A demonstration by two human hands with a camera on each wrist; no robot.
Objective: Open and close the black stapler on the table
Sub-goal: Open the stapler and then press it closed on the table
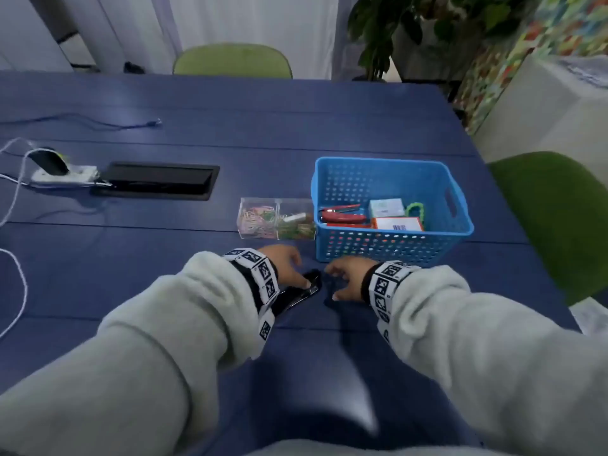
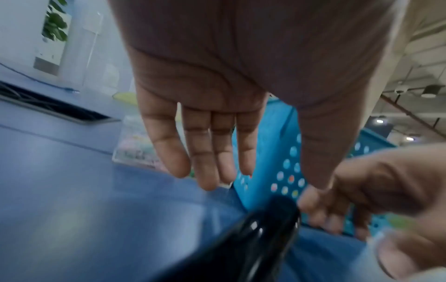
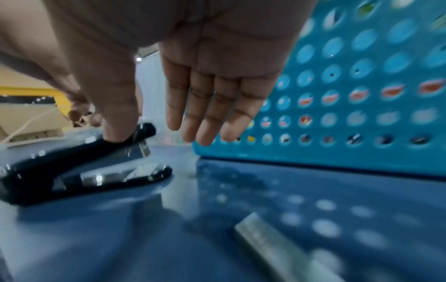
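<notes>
Black stapler (image 1: pixel 297 292) lies between both hands.

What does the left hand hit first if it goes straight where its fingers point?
Probably the perforated blue plastic basket, near its corner: the left hand aims there. Depth unclear; the clear plastic box lies just left.

We list: glossy black stapler (image 1: pixel 297 292); dark blue worktop (image 1: pixel 263 133); bright blue perforated basket (image 1: pixel 388 248); grey sleeves (image 1: pixel 164 324); black-and-white checked wristbands (image 1: pixel 260 274).
</notes>
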